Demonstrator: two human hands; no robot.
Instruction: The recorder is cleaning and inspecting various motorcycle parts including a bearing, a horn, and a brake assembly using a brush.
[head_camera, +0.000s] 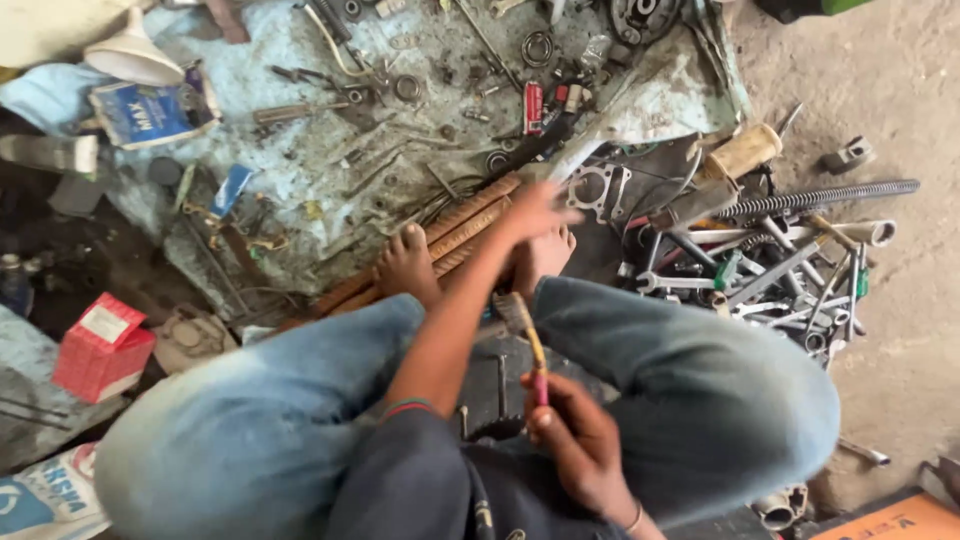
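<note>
left hand (535, 212) open, reaching to gasket (593, 188); right hand (575, 440) grips brush (525, 335), which could snag a knee.

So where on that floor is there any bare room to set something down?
Bare concrete floor lies at the far right, beyond the wrench pile. The blue tarp is crowded with rings and small parts. Between the person's feet, the left hand reaches over a gasket.
</note>
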